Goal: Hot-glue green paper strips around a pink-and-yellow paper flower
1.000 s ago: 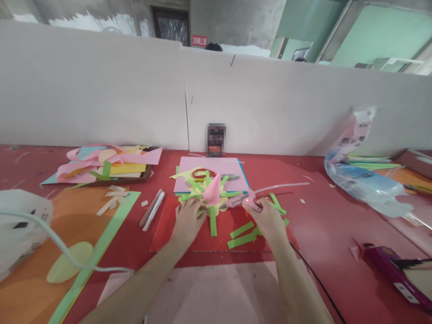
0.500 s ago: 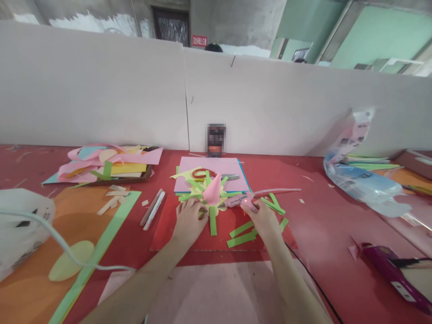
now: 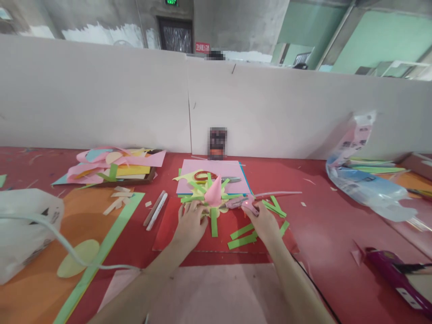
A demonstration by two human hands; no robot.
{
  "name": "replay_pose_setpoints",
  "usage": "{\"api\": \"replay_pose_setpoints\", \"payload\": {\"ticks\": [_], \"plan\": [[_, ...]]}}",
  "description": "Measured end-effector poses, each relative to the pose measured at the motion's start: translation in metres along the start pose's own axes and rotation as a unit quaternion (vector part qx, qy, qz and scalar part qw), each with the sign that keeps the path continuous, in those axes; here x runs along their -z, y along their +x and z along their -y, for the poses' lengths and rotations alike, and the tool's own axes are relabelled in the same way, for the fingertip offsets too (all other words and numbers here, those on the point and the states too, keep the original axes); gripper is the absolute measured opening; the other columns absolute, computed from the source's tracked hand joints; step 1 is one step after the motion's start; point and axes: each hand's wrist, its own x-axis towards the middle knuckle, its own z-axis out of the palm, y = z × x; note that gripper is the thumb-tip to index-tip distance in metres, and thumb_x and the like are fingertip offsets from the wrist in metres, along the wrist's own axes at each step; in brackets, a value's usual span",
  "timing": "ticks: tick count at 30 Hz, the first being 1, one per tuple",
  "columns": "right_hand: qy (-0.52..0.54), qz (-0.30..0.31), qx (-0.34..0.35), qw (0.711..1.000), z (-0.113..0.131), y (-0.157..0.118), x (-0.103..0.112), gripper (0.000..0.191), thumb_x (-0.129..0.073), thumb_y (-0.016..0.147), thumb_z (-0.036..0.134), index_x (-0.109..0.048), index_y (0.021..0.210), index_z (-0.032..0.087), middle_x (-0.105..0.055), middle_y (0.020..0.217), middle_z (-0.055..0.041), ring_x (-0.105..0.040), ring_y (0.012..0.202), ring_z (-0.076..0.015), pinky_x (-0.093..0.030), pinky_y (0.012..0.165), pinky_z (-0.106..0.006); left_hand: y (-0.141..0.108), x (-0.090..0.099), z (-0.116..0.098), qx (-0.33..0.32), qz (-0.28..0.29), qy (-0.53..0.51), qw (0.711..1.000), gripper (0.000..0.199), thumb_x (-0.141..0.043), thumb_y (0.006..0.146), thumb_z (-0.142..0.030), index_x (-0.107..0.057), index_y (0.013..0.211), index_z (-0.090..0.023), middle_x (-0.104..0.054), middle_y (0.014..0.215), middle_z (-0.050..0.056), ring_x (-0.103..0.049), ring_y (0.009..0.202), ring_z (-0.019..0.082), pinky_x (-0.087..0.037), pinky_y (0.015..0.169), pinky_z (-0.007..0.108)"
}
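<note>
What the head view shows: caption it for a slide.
Left hand beside a pink cone among green strips, right hand holding a pink glue gun.

Craft workshop, probably: glue gun [image 3: 239, 202], paper strips [image 3: 242, 241]

Light's soft and fairly even, kinda greyish, looks like it's from overhead. The red desk [image 3: 317, 265] picks up a pale sheen on its right side, and the clear plastic bag [image 3: 367, 180] near the far edge catches whitish glare plus drops a faint shadow on the white partition [image 3: 101, 99]. The glue gun [image 3: 239, 202] shows a tiny red glow; the exit sign [image 3: 171, 2] is lit green. 2 spots are pixelated: 1 at the desk's far edge, 1 above the partition. Wide-angle stretch warps both ends, and lettering on the red sign [image 3: 202, 47] is mush.
</note>
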Motion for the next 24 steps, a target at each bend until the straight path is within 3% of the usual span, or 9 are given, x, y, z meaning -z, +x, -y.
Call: {"api": "replay_pose_setpoints", "payload": {"ticks": [6,10,15,24], "plan": [[0.009,0.03,-0.006,0.999,0.0,-0.003,0.003,0.046,-0.049,0.068,0.06,-0.048,0.096,0.023,-0.06,0.091,-0.0045,-0.058,0.083,-0.0217,-0.038,0.061,-0.028,0.003,-0.003,0.004,-0.018,-0.019,-0.012,1.0,0.014,-0.05,0.076,-0.013,-0.06,0.08,-0.023,-0.056,0.098,0.002,-0.05,0.099,0.021,-0.028,0.095,0.043],[0.007,0.043,0.015,0.999,-0.002,-0.006,0.0,0.051,-0.056,0.065,0.053,-0.044,0.104,0.023,-0.058,0.105,-0.0053,-0.056,0.094,-0.0234,-0.04,0.066,-0.029,0.0,0.0,0.003,-0.043,-0.028,-0.015,0.999,0.015,-0.051,0.078,-0.017,-0.057,0.091,-0.024,-0.056,0.101,0.003,-0.05,0.1,0.021,-0.034,0.09,0.041],[0.004,0.034,0.018,0.999,0.0,-0.008,-0.001,0.042,-0.053,0.068,0.045,-0.043,0.103,0.023,-0.058,0.102,-0.0053,-0.055,0.095,-0.0231,-0.039,0.067,-0.029,0.0,0.002,0.004,-0.066,0.003,-0.085,0.994,0.014,-0.051,0.082,-0.023,-0.054,0.096,-0.022,-0.055,0.1,0.004,-0.051,0.099,0.021,-0.042,0.082,0.035],[0.003,-0.007,0.027,1.0,0.011,-0.014,0.001,0.038,-0.051,0.069,0.045,-0.044,0.099,0.023,-0.057,0.1,-0.0054,-0.055,0.092,-0.023,-0.038,0.066,-0.029,0.003,-0.008,0.013,-0.024,0.026,-0.126,0.991,0.03,-0.058,0.077,-0.027,-0.053,0.106,-0.021,-0.052,0.109,0.006,-0.047,0.106,0.021,-0.039,0.092,0.037]]}}
